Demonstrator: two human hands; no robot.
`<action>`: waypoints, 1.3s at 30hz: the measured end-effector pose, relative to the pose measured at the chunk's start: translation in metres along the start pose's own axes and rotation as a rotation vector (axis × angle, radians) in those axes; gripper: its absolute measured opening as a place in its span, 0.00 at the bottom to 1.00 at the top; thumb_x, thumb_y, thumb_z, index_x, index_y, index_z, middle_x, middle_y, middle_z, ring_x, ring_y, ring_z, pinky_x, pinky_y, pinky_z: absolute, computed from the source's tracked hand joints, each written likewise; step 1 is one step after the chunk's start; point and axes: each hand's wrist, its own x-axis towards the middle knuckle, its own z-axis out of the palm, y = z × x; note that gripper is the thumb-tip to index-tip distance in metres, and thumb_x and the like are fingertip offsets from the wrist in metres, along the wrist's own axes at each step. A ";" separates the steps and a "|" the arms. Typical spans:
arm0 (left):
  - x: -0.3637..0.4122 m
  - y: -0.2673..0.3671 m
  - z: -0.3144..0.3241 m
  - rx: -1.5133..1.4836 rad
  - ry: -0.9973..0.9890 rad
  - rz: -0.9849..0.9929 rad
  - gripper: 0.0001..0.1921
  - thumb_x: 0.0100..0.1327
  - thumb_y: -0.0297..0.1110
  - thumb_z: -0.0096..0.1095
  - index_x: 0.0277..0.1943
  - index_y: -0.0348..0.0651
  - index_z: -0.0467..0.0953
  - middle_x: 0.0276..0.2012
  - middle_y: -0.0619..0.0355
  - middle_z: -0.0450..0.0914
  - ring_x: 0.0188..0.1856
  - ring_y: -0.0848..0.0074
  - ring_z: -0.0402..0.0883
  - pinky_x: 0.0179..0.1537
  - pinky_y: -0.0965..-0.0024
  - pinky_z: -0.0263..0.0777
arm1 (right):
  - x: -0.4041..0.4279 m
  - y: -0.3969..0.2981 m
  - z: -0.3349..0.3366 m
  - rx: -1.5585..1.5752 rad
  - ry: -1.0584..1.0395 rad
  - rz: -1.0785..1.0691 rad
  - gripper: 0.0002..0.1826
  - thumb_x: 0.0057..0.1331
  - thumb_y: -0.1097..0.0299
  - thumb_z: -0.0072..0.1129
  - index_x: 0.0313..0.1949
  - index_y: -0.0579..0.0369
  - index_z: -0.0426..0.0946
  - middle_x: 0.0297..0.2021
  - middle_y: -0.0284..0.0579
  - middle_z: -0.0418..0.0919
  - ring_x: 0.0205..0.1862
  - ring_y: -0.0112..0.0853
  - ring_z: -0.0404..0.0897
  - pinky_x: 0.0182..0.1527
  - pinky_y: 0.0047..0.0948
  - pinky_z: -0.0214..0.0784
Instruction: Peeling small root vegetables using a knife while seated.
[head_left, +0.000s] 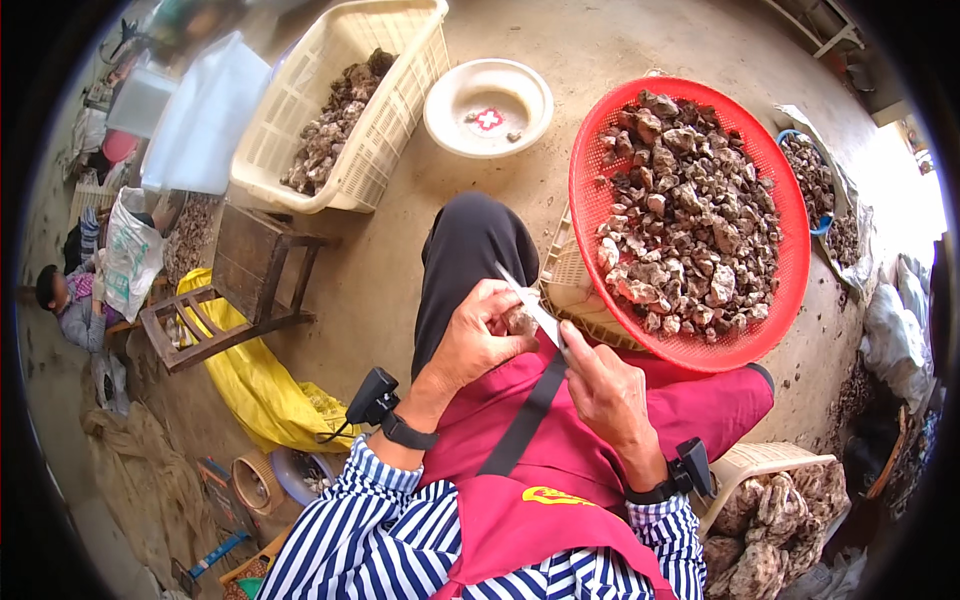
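My left hand (474, 337) holds a rough brown-and-white lump (520, 321) above my lap, between thumb and fingers. In my right hand (609, 394) is a knife, its pale blade (541, 313) lying across the lump and pointing up and left. Most of the handle is hidden by my fingers. Just beyond my right hand, a red mesh basket (587, 184) is heaped with many small brown-grey lumps (694, 202). It rests over a cream plastic crate (574, 281). A maroon apron (517, 427) covers my lap.
Ahead stand a cream crate (394, 135) with dark lumps and a white basin (442, 116) with a few bits. Leftward are a wooden chair (244, 259) and a yellow sack (251, 397). Large lumps (784, 510) fill a crate at lower right. A person (79, 319) sits far left.
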 end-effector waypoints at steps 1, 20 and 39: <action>0.001 0.003 0.000 -0.002 -0.005 -0.002 0.27 0.46 0.20 0.74 0.52 0.37 0.77 0.43 0.62 0.68 0.38 0.86 0.71 0.37 0.82 0.68 | -0.004 0.001 -0.003 0.014 -0.080 -0.020 0.27 0.60 0.70 0.56 0.60 0.45 0.68 0.23 0.44 0.69 0.21 0.41 0.73 0.22 0.41 0.63; -0.001 0.006 0.001 -0.477 -0.049 -0.085 0.32 0.50 0.20 0.71 0.60 0.35 0.68 0.45 0.57 0.79 0.46 0.79 0.78 0.47 0.76 0.74 | -0.019 0.007 -0.011 0.093 -0.044 -0.056 0.30 0.54 0.78 0.57 0.59 0.51 0.70 0.22 0.44 0.71 0.22 0.37 0.74 0.25 0.36 0.67; -0.012 0.018 0.000 -0.727 -0.130 -0.164 0.28 0.57 0.27 0.67 0.60 0.34 0.67 0.49 0.55 0.78 0.46 0.76 0.78 0.45 0.74 0.73 | -0.016 -0.009 -0.011 -0.053 0.057 -0.128 0.23 0.58 0.72 0.55 0.55 0.47 0.73 0.20 0.41 0.68 0.21 0.38 0.73 0.21 0.38 0.62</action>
